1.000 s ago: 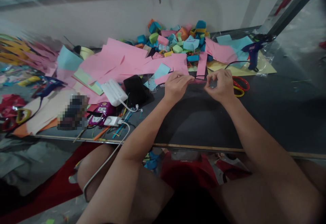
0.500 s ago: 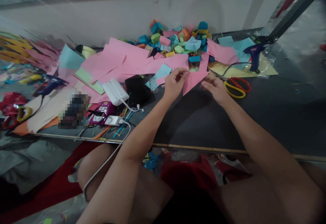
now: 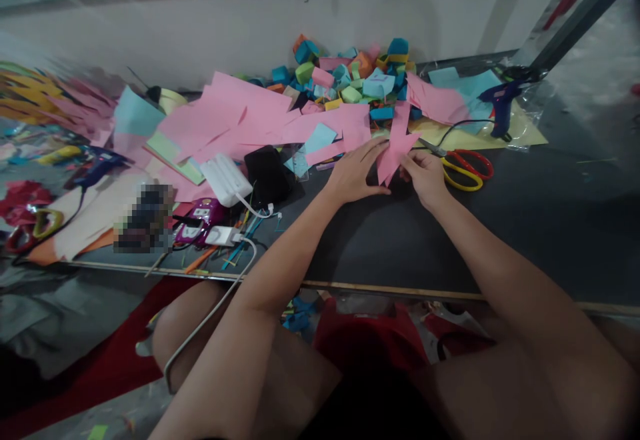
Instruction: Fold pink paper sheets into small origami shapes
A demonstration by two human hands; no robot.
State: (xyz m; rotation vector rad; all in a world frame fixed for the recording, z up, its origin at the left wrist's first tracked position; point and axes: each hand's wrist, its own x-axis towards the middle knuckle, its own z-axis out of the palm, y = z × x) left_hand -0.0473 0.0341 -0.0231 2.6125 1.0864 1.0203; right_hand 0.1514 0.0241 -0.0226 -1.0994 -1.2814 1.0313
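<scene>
A small piece of folded pink paper (image 3: 395,159) is between my two hands, above the dark tabletop. My right hand (image 3: 426,175) pinches its right edge with thumb and fingertips. Beside its left edge, my left hand (image 3: 353,173) has its fingers stretched out and the thumb apart, the fingertips reaching the paper. Just right of my right hand lie scissors (image 3: 453,155) with one red and one yellow handle loop. Behind the folded piece, a pink strip (image 3: 401,120) extends toward the pile of paper shapes.
Several colourful folded paper shapes (image 3: 350,95) are heaped against the wall. Pink sheets (image 3: 240,113) cover the back left. A blue glue gun (image 3: 503,110) stands at the right. A white power bank (image 3: 226,179), a black pouch (image 3: 269,175) and cables lie left of my hands.
The pink paper has gone from a flat, wide triangle to a narrower folded shape. My left hand has opened from a pinch and moved right; my right hand has closed in on the paper.
</scene>
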